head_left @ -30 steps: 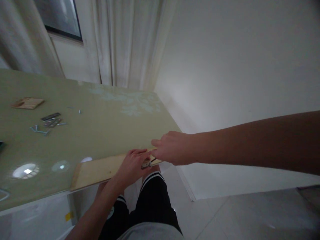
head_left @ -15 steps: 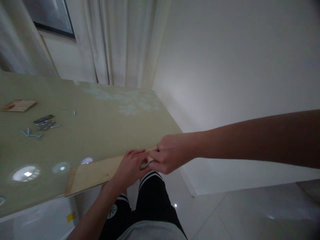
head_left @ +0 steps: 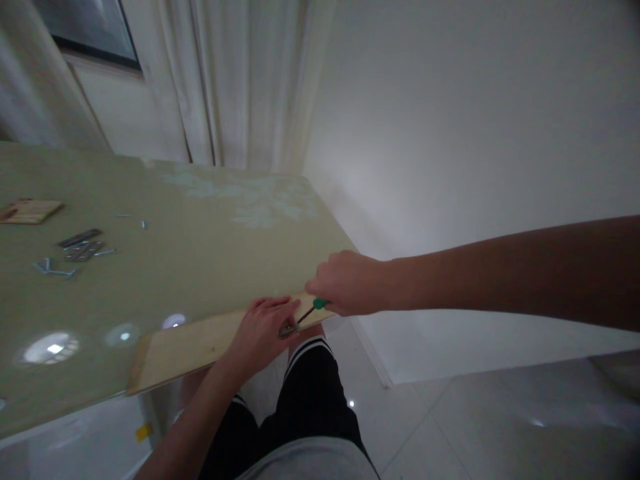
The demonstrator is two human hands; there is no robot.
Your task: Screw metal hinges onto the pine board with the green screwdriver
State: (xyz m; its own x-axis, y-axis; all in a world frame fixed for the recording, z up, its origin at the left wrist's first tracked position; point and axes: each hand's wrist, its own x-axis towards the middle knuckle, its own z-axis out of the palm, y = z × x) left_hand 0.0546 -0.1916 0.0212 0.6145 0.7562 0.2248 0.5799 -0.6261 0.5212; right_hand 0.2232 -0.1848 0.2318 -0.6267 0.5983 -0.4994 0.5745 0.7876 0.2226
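A long pale wooden board (head_left: 185, 353) lies along the table's near edge. My left hand (head_left: 263, 333) rests over it, fingers closed about a small metal plate (head_left: 287, 331) at the board's front edge; the fingers partly hide the plate. A screwdriver (head_left: 319, 304) with a green handle is gripped in my right hand (head_left: 347, 283), above the board's right end. Its thin shaft slants down and left, its tip at or close to the plate. Whether the tip sits in a screw is too small to tell.
On the green-topped table (head_left: 200, 257), several metal plates (head_left: 83, 247) and loose screws (head_left: 55, 270) lie at the left. A small wooden piece (head_left: 33, 210) is farther back. Right of the table stands a white wall (head_left: 460, 133); curtains (head_left: 250, 87) hang behind.
My right hand has risen slightly and moved a little right, so the screwdriver's green handle and shaft now show. My left hand stays at the plate.
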